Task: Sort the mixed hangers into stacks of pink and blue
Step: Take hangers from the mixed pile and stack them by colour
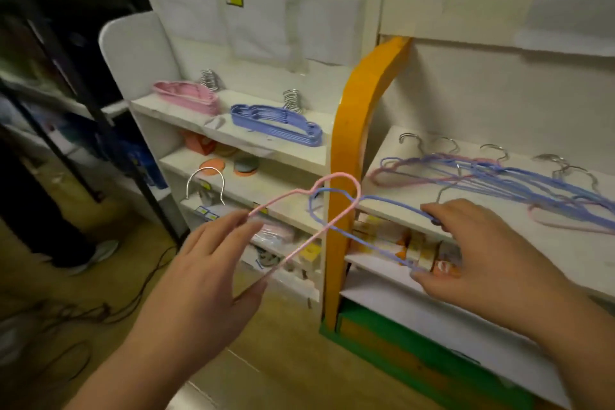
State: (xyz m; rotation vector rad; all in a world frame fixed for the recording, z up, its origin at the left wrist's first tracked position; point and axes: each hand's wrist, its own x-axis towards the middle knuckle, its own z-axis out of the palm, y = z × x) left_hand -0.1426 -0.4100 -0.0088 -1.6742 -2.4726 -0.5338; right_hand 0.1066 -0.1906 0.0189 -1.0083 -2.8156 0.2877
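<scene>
1. A thin pink hanger [301, 206] with a silver hook is pinched between the fingers and thumb of the left hand [213, 263], in front of the white shelf [266, 150].
2. A thin blue hanger [382, 210] is gripped by the right hand [472, 250] at the right shelf's [499, 250] edge.
3. The pink stack [188, 97] and the blue stack [276, 123] are seen side by side on the white shelf.
4. The mixed pile [499, 183] is spread over the right shelf.

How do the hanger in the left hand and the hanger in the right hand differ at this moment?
The pink hanger is held by the left hand; the blue hanger is held by the right hand. The pink hanger's silver hook shows, off to its left; the blue hanger's hook is not clearly visible. The pink hanger crosses in front of the blue one. Both are thin wire-style hangers, each pinched between thumb and fingers, off the shelves.
</scene>
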